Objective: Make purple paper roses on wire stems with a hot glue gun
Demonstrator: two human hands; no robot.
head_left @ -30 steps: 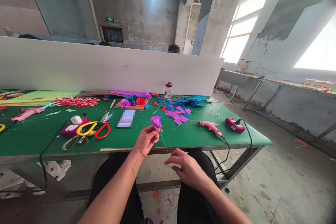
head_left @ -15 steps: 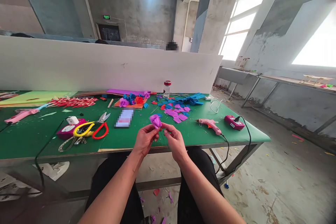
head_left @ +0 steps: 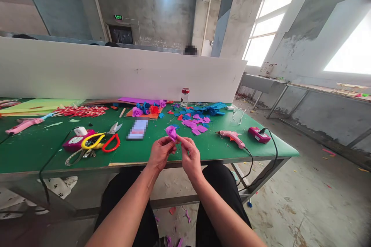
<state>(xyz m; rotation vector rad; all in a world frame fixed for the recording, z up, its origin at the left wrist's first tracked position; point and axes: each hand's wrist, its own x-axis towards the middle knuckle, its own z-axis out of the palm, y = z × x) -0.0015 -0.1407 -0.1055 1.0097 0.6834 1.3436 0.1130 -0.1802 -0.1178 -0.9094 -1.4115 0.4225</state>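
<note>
A purple paper flower (head_left: pixel 171 132) is held up over the near edge of the green table. My left hand (head_left: pixel 161 152) pinches it at its base from the left. From the right, my right hand (head_left: pixel 190 153) is closed with thumb and forefinger against the flower's lower right side; what exactly lies between those fingertips is partly hidden. Loose purple paper petals (head_left: pixel 195 125) lie just beyond the hands. To the right rests a pink glue gun (head_left: pixel 232 138), its cord hanging off the table. Scissors (head_left: pixel 106 139) with yellow and red handles lie to the left.
Finished paper flowers (head_left: pixel 149 109) sit on orange paper at the back. Behind the petals stand a red-capped glass jar (head_left: pixel 184 97) and blue paper (head_left: pixel 213 109). A power block (head_left: pixel 259 135) sits at the right edge. A white panel (head_left: pixel 121 71) borders the table's far side.
My right hand has turned and risen slightly, its fingers now closer against the flower's lower side. My left hand still holds the flower in about the same place.
</note>
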